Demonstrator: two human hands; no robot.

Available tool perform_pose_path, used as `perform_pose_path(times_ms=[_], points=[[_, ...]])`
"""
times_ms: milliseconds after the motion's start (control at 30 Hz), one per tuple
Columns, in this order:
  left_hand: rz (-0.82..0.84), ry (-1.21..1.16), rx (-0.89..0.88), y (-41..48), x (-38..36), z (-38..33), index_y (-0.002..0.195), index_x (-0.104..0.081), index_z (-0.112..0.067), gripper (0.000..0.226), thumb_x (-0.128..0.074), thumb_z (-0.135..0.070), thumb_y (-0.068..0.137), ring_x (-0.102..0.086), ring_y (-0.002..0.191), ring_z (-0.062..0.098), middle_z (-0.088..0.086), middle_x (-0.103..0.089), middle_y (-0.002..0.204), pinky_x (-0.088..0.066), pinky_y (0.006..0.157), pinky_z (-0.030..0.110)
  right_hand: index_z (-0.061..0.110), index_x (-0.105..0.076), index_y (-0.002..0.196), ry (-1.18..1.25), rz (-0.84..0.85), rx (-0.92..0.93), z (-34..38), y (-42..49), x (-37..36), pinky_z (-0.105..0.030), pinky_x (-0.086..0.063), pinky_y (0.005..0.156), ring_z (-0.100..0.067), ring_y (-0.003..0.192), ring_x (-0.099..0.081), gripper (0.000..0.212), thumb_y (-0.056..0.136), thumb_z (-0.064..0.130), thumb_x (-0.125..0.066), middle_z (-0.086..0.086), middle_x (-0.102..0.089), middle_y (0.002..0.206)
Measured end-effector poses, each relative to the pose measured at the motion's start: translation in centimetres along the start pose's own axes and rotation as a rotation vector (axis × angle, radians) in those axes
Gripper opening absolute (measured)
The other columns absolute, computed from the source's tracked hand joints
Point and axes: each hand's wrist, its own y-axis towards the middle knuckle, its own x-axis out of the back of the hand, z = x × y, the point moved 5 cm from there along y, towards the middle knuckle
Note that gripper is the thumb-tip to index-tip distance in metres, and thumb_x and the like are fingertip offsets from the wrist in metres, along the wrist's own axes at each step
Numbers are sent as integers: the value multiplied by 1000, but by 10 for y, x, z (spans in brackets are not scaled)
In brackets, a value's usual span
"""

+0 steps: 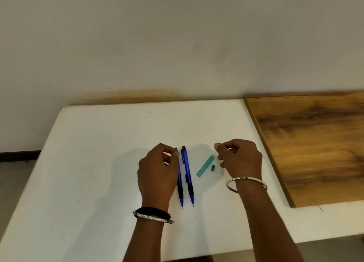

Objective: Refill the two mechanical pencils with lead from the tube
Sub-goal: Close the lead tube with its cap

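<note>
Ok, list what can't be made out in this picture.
- Left pencil, head view: the left hand covers part of its barrel.
- Right hand: fingers curled, so whether they pinch lead is too small to tell.
- Tube: any lead inside is too small to see.
- Dark green bit beside the tube: probably its cap, too small to confirm.

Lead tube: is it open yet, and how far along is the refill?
Done: the green lead tube lies on the white table, and a small green piece beside it, likely its cap, appears off. In hand: the left hand rests over the left pencil; the right hand hovers near the tube, holding nothing visible. Left: both pencils, including the right pencil, lie capped, apparently unfilled.
</note>
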Motion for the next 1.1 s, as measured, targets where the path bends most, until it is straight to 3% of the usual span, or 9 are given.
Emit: perform_pose_path(times_ms=[100,300,467,633,800,900,1000,1100], points=[[51,51,-85,-9,-17,-17,84,-67,-31,8,-62,-36,87,-62,67,6,-12,-66,75,-47,59,19,20,-71,71,-31,28,-20,-11,8,12,-40,-59,77,-17,63,-69,15,76,33,-77,2,-71,64],[159,361,-240,-22,-47,-27,111,-63,-32,25,-57,-42,90,-46,122,14,-9,-59,117,-50,91,29,23,-71,70,-191,277,-24,-20,7,4,-35,-58,72,-16,70,-67,23,63,40,-86,2,-71,73],[186,443,-244,-22,-52,-26,113,-64,-30,29,-58,-45,89,-41,133,20,-6,-58,125,-41,103,30,22,-70,74,-261,303,28,-17,3,-6,-32,-56,73,-16,75,-66,26,61,37,-88,2,-70,77],[183,478,-247,-23,-55,-29,109,-66,-31,27,-56,-46,89,-43,132,19,-8,-62,117,-40,101,29,22,-72,74,-286,247,58,-19,4,-7,-33,-57,78,-18,79,-67,11,68,22,-81,1,-72,79],[179,433,-240,-25,-56,-31,99,-66,-29,19,-60,-43,87,-48,124,16,-8,-63,105,-42,95,27,18,-71,72,-258,198,99,-21,5,-4,-26,-52,69,-16,72,-65,8,69,22,-77,5,-66,68],[165,292,-197,-23,-52,-32,90,-68,-30,12,-66,-39,81,-56,104,12,-10,-64,94,-48,81,25,19,-70,68,-123,147,51,-24,12,5,-26,-52,67,-16,70,-66,10,70,25,-78,4,-68,67],[132,65,-141,-19,-45,-34,79,-68,-29,7,-72,-35,76,-59,76,4,-14,-65,77,-40,59,14,15,-68,65,73,106,-22,-27,17,15,-35,-59,69,-18,61,-70,12,69,21,-77,-1,-71,61],[143,-120,-91,-15,-46,-35,77,-67,-27,10,-75,-33,76,-60,67,2,-15,-67,72,-42,54,7,4,-67,66,242,164,-55,-26,17,15,-37,-61,65,-20,54,-72,10,67,10,-75,-7,-72,57]])
